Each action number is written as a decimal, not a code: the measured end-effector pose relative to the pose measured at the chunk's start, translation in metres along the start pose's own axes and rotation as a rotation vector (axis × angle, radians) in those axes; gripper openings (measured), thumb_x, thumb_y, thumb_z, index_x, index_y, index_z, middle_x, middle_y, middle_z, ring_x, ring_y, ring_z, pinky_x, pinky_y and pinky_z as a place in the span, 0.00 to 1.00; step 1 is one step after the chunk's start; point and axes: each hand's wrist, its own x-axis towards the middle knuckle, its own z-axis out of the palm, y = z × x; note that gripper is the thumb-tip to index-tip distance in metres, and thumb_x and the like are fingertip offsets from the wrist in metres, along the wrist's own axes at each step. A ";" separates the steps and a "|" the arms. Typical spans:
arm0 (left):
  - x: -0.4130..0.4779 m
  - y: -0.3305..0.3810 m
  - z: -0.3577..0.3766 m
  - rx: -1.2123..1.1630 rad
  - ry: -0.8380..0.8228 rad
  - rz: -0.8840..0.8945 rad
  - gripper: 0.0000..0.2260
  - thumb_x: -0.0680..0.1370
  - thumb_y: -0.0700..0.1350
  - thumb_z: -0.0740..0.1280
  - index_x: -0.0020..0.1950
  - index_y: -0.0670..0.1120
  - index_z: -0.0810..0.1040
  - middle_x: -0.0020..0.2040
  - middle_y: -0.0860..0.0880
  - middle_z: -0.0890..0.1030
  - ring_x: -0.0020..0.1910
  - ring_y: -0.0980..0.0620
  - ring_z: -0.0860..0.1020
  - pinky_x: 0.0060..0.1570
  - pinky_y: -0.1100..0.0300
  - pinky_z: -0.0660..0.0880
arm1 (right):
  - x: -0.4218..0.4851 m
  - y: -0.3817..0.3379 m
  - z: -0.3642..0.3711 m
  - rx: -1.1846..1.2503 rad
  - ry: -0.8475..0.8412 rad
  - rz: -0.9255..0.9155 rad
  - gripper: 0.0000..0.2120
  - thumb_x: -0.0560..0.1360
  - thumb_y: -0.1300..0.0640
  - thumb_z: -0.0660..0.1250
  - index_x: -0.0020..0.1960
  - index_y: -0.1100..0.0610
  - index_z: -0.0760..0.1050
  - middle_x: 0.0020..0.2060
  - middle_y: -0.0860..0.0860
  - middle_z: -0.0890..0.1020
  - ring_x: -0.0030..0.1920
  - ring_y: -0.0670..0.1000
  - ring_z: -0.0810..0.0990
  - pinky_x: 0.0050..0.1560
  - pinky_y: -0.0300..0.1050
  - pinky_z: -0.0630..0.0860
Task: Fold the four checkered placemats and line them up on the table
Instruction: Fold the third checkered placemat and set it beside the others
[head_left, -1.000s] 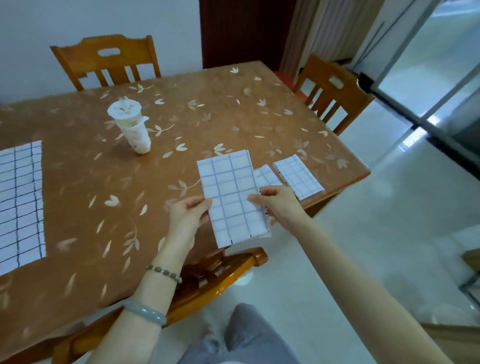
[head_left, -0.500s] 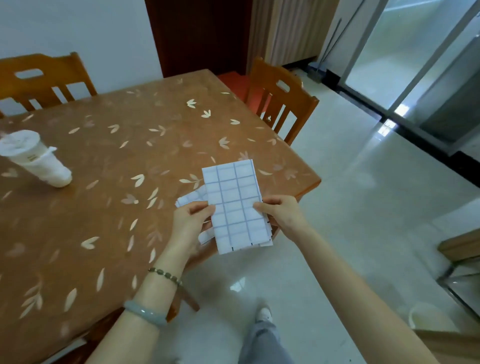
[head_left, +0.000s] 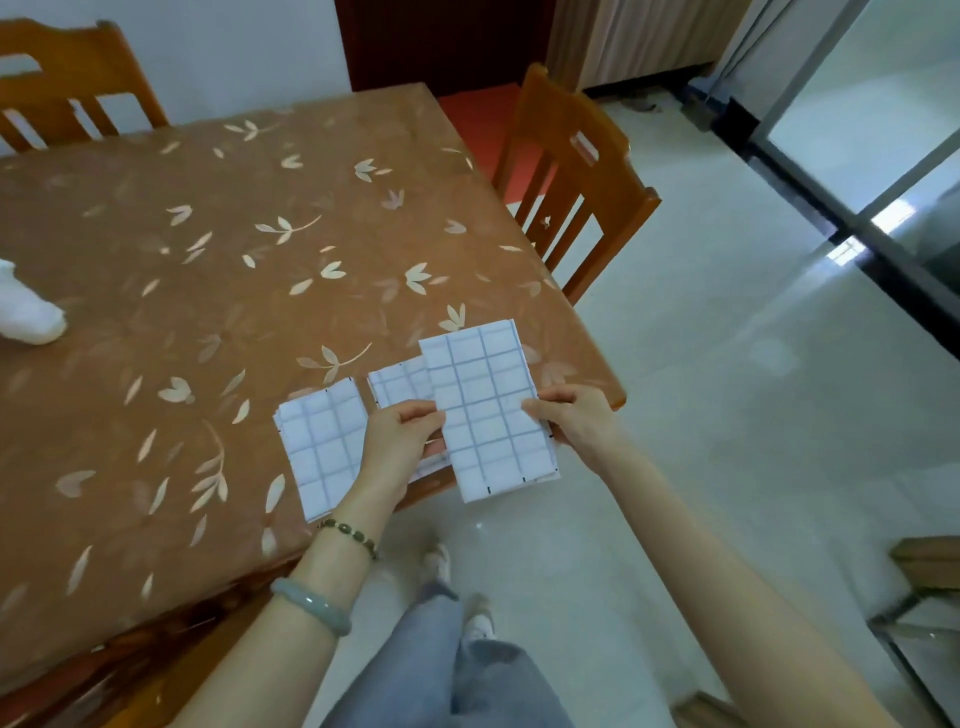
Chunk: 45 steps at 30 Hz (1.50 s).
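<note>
Mats now show fully: two folded ones, mat one (head_left: 323, 448) and mat two (head_left: 399, 383), lie at the table (head_left: 208, 270) edge. Both hands, left (head_left: 400, 441) and right (head_left: 571, 422), pinch a third mat (head_left: 485, 410) just beside them, having carried it rightward to extend the row.

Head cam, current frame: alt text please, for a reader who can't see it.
Both hands, left and right, hold a folded checkered placemat above the corner of a brown leaf-patterned table. Two folded placemats lie there, one left of the other.
</note>
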 end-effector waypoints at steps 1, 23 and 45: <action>0.007 0.000 0.004 0.001 0.003 0.003 0.05 0.76 0.34 0.68 0.44 0.43 0.81 0.44 0.47 0.84 0.42 0.52 0.82 0.37 0.64 0.79 | 0.008 -0.001 -0.001 -0.007 -0.001 0.004 0.06 0.69 0.60 0.74 0.38 0.63 0.81 0.31 0.52 0.80 0.33 0.50 0.76 0.35 0.45 0.73; 0.117 -0.036 0.072 0.539 0.139 0.096 0.04 0.74 0.39 0.70 0.40 0.46 0.78 0.36 0.50 0.81 0.37 0.55 0.80 0.38 0.63 0.76 | 0.136 0.024 -0.016 -0.252 0.108 0.099 0.04 0.68 0.63 0.74 0.40 0.63 0.80 0.34 0.50 0.80 0.36 0.47 0.77 0.40 0.35 0.73; 0.086 -0.089 0.084 1.551 0.011 0.449 0.28 0.80 0.58 0.49 0.75 0.42 0.64 0.76 0.44 0.64 0.76 0.45 0.59 0.74 0.44 0.52 | 0.131 0.065 -0.030 -1.325 -0.225 -0.600 0.28 0.78 0.45 0.50 0.72 0.61 0.64 0.70 0.60 0.69 0.69 0.61 0.68 0.64 0.59 0.69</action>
